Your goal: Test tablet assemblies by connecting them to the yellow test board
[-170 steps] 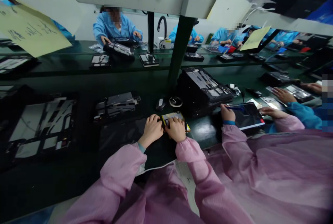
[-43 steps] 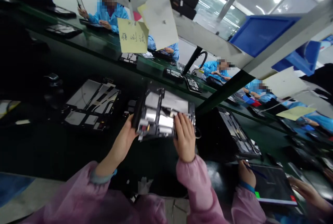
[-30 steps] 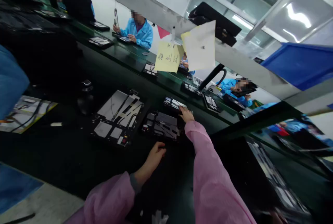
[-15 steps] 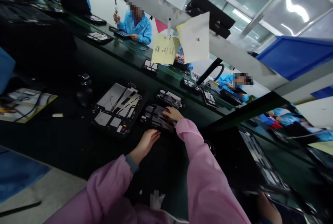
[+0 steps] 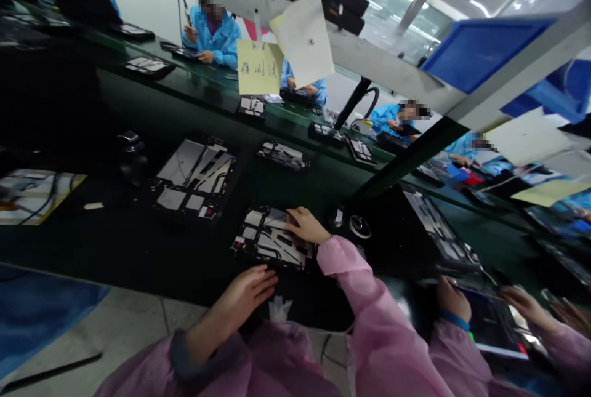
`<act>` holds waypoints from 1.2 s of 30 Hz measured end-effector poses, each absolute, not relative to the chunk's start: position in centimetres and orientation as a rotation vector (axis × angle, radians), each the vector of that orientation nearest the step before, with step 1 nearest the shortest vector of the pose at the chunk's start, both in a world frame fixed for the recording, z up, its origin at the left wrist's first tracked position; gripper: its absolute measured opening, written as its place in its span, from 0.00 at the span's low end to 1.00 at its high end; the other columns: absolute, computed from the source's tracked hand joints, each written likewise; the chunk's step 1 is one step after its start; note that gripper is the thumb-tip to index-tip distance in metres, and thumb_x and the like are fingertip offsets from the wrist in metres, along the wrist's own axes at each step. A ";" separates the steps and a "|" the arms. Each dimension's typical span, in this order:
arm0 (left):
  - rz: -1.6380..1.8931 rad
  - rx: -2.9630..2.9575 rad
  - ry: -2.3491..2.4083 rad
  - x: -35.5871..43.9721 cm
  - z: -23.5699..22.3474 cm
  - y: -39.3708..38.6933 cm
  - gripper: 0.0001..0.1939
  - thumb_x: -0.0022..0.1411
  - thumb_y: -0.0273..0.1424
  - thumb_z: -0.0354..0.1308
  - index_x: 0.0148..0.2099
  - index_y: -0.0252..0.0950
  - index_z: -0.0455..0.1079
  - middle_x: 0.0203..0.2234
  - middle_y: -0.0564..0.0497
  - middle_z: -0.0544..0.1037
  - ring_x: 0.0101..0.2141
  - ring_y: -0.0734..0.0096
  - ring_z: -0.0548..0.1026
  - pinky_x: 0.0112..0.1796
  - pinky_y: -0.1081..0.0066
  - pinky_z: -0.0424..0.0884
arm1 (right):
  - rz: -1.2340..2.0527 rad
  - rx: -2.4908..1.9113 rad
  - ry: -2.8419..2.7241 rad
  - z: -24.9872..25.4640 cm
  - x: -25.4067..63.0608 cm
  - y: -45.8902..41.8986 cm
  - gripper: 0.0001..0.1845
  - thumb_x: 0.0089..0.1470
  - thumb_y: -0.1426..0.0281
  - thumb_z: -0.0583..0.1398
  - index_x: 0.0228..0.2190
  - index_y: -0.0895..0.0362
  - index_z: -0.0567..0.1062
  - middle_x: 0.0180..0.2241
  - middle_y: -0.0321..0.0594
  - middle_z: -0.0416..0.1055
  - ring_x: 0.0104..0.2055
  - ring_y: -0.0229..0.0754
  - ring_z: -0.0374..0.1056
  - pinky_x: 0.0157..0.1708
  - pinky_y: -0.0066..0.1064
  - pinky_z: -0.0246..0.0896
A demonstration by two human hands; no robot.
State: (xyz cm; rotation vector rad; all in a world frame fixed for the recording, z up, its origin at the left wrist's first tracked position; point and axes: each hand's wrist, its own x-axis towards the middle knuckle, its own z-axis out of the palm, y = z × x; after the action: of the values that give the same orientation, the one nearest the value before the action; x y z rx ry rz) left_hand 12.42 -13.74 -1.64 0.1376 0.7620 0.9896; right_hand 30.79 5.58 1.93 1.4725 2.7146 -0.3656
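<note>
**Right palm flat on open tablet frame**

Right hand (image 5: 305,226) open, fingers extended, resting on a black open tablet frame (image 5: 272,240) with silver panels and thin cables, not grasping. Frame lies on a dark green workbench (image 5: 115,249). Left hand (image 5: 247,292) open, released, touching nothing visible; frame at its 1 o'clock. Yellow paper note (image 5: 258,58) at 12 o'clock, handwriting too blurred to read.

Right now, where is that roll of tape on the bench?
In the head view, the roll of tape sits on the dark green workbench, just right of the person's right hand and beside a black computer mouse.
</note>
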 end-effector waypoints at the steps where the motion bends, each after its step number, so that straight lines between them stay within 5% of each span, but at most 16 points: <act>1: 0.911 0.232 0.760 12.1 -0.9 -15.1 0.17 0.60 0.32 0.55 0.51 0.33 0.68 0.51 0.37 0.74 0.52 0.54 0.73 0.56 0.53 0.65 | -0.346 1.419 2.771 2.3 31.0 4.0 0.28 0.57 0.60 0.61 0.57 0.55 0.66 0.52 0.49 0.65 0.54 0.49 0.62 0.53 0.40 0.58; 6: 0.877 1.481 1.055 11.5 2.5 -15.6 0.26 0.65 0.38 0.52 0.64 0.43 0.58 0.62 0.43 0.64 0.60 0.55 0.63 0.60 0.51 0.59 | -0.244 1.228 2.935 3.5 32.0 -2.1 0.22 0.59 0.66 0.60 0.54 0.55 0.66 0.53 0.48 0.65 0.54 0.47 0.62 0.52 0.39 0.58; 12: 0.826 2.351 1.596 14.0 0.0 -10.6 0.26 0.65 0.36 0.51 0.61 0.28 0.60 0.59 0.30 0.65 0.59 0.44 0.64 0.57 0.45 0.61 | 0.017 1.373 2.849 2.1 32.1 -4.1 0.08 0.60 0.72 0.57 0.42 0.57 0.71 0.38 0.43 0.70 0.43 0.46 0.65 0.43 0.36 0.57; 23: 1.167 1.502 1.132 15.8 0.3 -10.0 0.33 0.51 0.37 0.67 0.59 0.40 0.66 0.63 0.39 0.60 0.65 0.42 0.52 0.63 0.51 0.39 | -0.107 1.512 2.901 1.9 32.3 -4.4 0.10 0.57 0.74 0.55 0.42 0.57 0.71 0.43 0.46 0.69 0.44 0.47 0.64 0.44 0.37 0.56; 29: 1.267 1.689 1.125 14.6 3.5 -10.2 0.28 0.60 0.37 0.59 0.62 0.40 0.63 0.64 0.42 0.59 0.64 0.48 0.54 0.64 0.51 0.44 | -0.159 1.608 3.024 0.5 33.5 -3.7 0.09 0.57 0.75 0.54 0.38 0.57 0.72 0.35 0.44 0.71 0.41 0.48 0.65 0.45 0.40 0.57; 36: 1.326 1.449 1.448 8.8 0.1 -11.1 0.26 0.58 0.37 0.61 0.59 0.43 0.67 0.63 0.43 0.61 0.64 0.47 0.55 0.63 0.50 0.50 | -0.611 2.627 2.826 -1.6 38.3 -6.4 0.24 0.60 0.52 0.49 0.36 0.56 0.76 0.45 0.50 0.73 0.52 0.53 0.67 0.54 0.47 0.59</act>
State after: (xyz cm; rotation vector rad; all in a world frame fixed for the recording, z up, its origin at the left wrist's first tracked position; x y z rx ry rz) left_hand 8.79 -11.13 0.09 1.4495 1.4480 1.3265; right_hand 38.27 -6.39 -1.60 2.6269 2.8261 -0.6114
